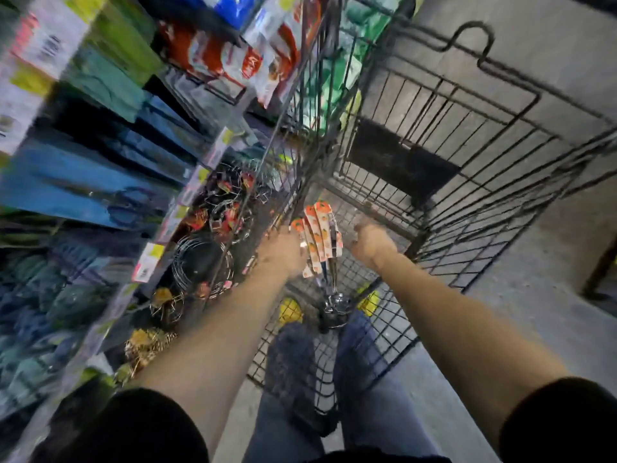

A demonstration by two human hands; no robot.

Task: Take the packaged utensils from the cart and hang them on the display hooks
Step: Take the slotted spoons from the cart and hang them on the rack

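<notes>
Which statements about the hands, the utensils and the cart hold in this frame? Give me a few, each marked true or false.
1. The left hand grips a bunch of packaged utensils. True.
2. The cards on the utensils are plain blue. False: they are orange and white.
3. The bunch is held over the wire cart. True.
4. The utensils already hang on a display hook. False: they are in the hand, over the cart.
5. The display shelves stand on the person's left. True.
</notes>
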